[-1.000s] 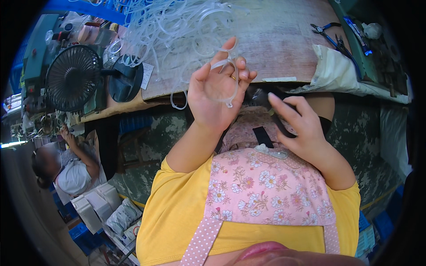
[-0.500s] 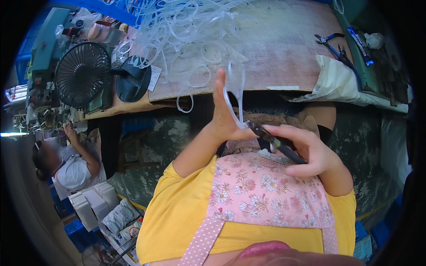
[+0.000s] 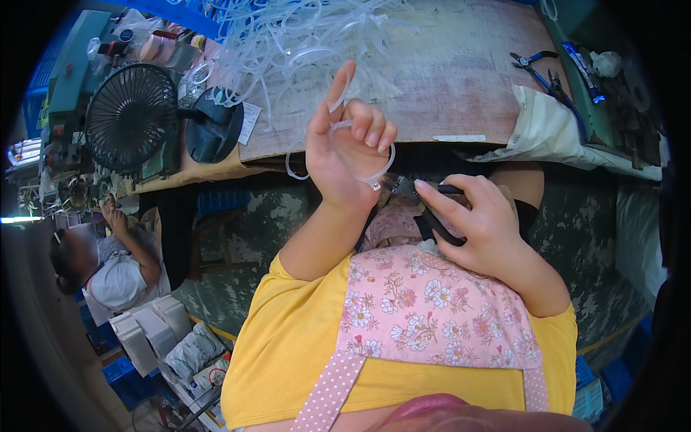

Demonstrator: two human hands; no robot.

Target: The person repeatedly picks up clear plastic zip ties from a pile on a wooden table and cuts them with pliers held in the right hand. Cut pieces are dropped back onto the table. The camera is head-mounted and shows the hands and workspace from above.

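Note:
My left hand [image 3: 338, 158] is raised in front of the table edge, index finger pointing up and the other fingers curled. A loop of clear plastic tubing [image 3: 392, 155] runs through these fingers and around the palm, its joined end at the heel of the hand. In my right hand [image 3: 479, 223] is a pair of pliers [image 3: 425, 210] with black handles, spread apart. The pliers' jaws are close to the joined end of the loop; whether they touch it I cannot tell. Another piece of tubing [image 3: 290, 162] hangs over the table edge beside my left wrist.
A heap of clear tubing [image 3: 288, 50] covers the table's far left. A black fan [image 3: 133, 119] stands left of it. At right lie blue-handled cutters [image 3: 533, 61], more pliers [image 3: 558, 93] and a white bag [image 3: 540, 133]. A co-worker [image 3: 122, 266] sits at far left.
My left hand has turned and curled its fingers; the narrow loop has become rounder. The pliers have spread open and their jaws have drawn back from the loop's end.

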